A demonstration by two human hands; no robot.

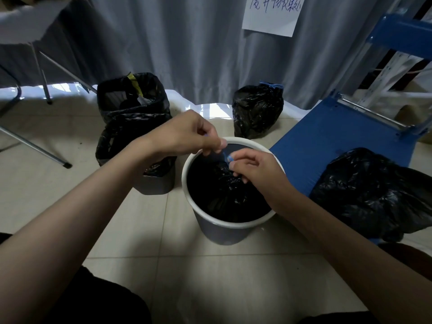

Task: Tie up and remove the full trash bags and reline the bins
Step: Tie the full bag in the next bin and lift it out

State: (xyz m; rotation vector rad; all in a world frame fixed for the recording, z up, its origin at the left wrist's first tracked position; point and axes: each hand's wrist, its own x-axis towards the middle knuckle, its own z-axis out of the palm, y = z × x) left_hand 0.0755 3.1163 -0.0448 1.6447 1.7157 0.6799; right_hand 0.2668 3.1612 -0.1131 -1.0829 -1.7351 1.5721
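Paper sign [271, 14] (handwritten): perhaps illegible.

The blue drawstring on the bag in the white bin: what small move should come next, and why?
Probably pull the two ends apart to tighten the knot. Both the left hand and right hand pinch the blue drawstring above the gathered neck of the black bag, which sits inside the white bin.

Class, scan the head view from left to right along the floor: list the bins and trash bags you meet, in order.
Square bin with an open black liner → round white-rimmed bin → tied bag by the curtain → black bag on the blue cart.
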